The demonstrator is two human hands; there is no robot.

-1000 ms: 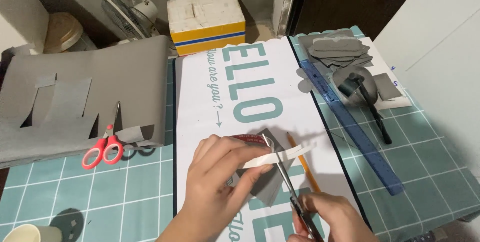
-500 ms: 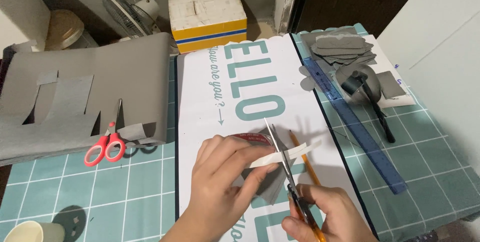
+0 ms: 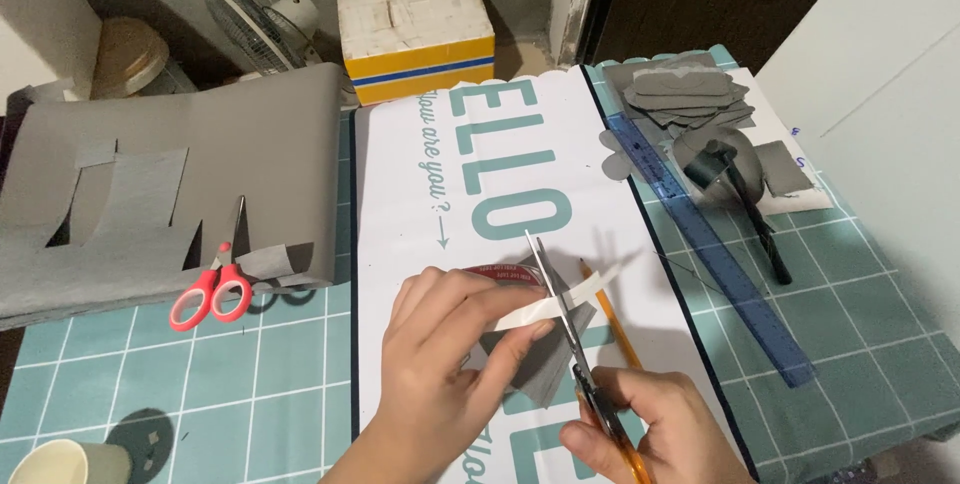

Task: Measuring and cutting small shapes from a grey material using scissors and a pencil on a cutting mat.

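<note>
White tape strip (image 3: 560,299) pinched in left hand (image 3: 450,364); right hand (image 3: 640,429) grips scissors (image 3: 570,334).

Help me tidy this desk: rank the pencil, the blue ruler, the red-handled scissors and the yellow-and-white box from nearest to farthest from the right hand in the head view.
From the right hand:
1. Pencil, just above it.
2. Blue ruler, to the right.
3. Red-handled scissors, far left.
4. Yellow-and-white box, at the table's far edge.

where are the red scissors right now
In the head view, the red-handled scissors lie on the left of the green cutting mat, blades on the cut grey sheet, beyond the left hand.
</note>
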